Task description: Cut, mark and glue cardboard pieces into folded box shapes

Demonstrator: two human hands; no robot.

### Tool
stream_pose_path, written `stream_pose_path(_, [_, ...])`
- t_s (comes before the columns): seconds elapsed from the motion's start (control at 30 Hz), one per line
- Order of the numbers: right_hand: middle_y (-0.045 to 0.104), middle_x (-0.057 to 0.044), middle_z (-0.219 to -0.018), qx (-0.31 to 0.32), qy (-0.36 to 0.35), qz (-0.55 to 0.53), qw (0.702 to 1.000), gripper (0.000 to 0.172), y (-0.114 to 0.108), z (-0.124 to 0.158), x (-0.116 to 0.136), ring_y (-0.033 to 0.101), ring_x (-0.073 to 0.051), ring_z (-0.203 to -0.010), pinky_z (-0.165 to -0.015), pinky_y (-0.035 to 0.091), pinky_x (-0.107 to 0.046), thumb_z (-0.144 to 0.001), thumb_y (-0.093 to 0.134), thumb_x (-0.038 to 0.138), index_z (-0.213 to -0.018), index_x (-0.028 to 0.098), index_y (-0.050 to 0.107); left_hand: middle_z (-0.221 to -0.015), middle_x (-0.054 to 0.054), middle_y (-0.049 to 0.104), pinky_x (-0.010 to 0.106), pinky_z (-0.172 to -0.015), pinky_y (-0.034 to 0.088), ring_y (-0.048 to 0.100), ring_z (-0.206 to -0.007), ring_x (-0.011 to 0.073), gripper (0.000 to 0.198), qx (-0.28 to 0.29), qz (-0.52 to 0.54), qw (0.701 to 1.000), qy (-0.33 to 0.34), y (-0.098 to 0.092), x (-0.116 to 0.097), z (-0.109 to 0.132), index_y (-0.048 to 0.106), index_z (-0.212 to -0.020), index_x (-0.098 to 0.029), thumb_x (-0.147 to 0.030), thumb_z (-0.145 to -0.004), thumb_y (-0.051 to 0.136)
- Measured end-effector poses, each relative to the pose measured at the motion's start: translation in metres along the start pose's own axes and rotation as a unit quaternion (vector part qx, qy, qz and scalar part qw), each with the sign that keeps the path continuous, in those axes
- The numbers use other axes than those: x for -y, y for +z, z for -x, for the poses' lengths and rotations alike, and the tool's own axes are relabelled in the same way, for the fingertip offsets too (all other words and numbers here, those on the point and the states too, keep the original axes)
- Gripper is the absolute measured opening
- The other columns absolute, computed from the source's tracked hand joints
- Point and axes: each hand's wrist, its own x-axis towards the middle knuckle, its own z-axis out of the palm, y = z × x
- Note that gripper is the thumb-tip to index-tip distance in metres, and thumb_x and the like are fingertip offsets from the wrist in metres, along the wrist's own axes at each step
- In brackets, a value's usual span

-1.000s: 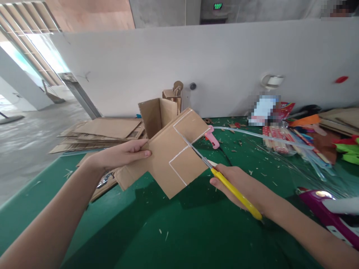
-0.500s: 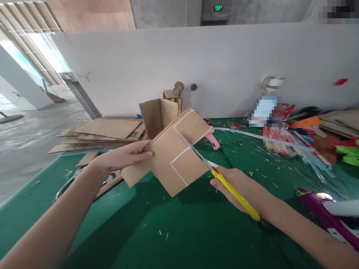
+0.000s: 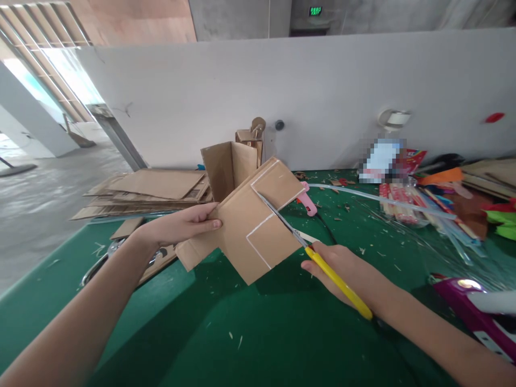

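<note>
A piece of cardboard (image 3: 242, 215) with white lines drawn on it is held above the green table (image 3: 226, 344). My left hand (image 3: 189, 223) pinches its left edge between thumb and fingers. In my right hand (image 3: 336, 269) are scissors (image 3: 341, 285) with yellow handles. Their blades lie across the cardboard, pointing up and left, along a cut running in from its right side near the white lines. How far apart the blades are is hard to tell.
Flat cardboard sheets (image 3: 157, 185) are stacked at the back left, beside a folded cardboard piece (image 3: 229, 166). A pink glue gun (image 3: 308, 204) lies behind the scissors. Packaged sticks (image 3: 399, 201) and a purple tool (image 3: 463, 306) are at the right. A white partition (image 3: 201, 97) stands behind.
The view has shifted very slightly. Both hands, the cardboard and the scissors hold nearly the same positions, with the scissors' handles tipped a little differently.
</note>
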Motion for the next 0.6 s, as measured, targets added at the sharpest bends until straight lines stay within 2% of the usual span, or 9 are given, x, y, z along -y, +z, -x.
stream_pose_path(0.17, [0.059, -0.006, -0.060, -0.041, -0.017, 0.033, 0.998, 0.036, 0.011, 0.001, -0.007, 0.058, -0.020, -0.051, -0.044, 0.035, -0.027, -0.092, 0.036, 0.051, -0.079, 0.019, 0.047, -0.107, 0.005, 0.059, 0.032, -0.083, 0.045, 0.054, -0.099, 0.0209, 0.035, 0.005, -0.012, 1.000, 0.001, 0.000, 0.001, -0.001, 0.049, -0.119, -0.023, -0.045, -0.092, 0.044])
stream_pose_path(0.27, [0.058, -0.005, -0.061, -0.047, -0.014, 0.030, 0.998, 0.036, 0.014, 0.002, -0.008, 0.057, -0.020, -0.052, -0.045, 0.034, -0.027, -0.093, 0.035, 0.051, -0.079, 0.020, 0.045, -0.107, 0.006, 0.060, 0.032, -0.081, 0.046, 0.054, -0.098, 0.0217, 0.036, -0.003, -0.021, 1.000, 0.005, 0.001, 0.001, -0.002, 0.050, -0.119, -0.022, -0.045, -0.092, 0.044])
stream_pose_path(0.4, [0.058, -0.005, -0.066, -0.022, -0.020, -0.023, 0.999, 0.035, 0.007, 0.003, -0.008, 0.056, -0.018, -0.056, -0.050, 0.037, -0.028, -0.093, 0.035, 0.051, -0.078, 0.021, 0.044, -0.104, 0.005, 0.058, 0.032, -0.080, 0.046, 0.053, -0.095, 0.0207, 0.033, -0.002, -0.009, 1.000, 0.010, 0.002, -0.001, -0.002, 0.051, -0.114, -0.022, -0.046, -0.092, 0.043])
stream_pose_path(0.6, [0.058, -0.004, -0.072, 0.038, -0.040, -0.113, 0.992, 0.040, -0.004, 0.006, -0.008, 0.053, -0.015, -0.059, -0.054, 0.039, -0.029, -0.089, 0.041, 0.059, -0.083, 0.020, 0.046, -0.087, 0.001, 0.051, 0.028, -0.071, 0.042, 0.048, -0.079, 0.0152, 0.027, -0.026, -0.008, 1.000, 0.012, 0.000, 0.001, 0.000, 0.053, -0.095, -0.021, -0.045, -0.092, 0.043])
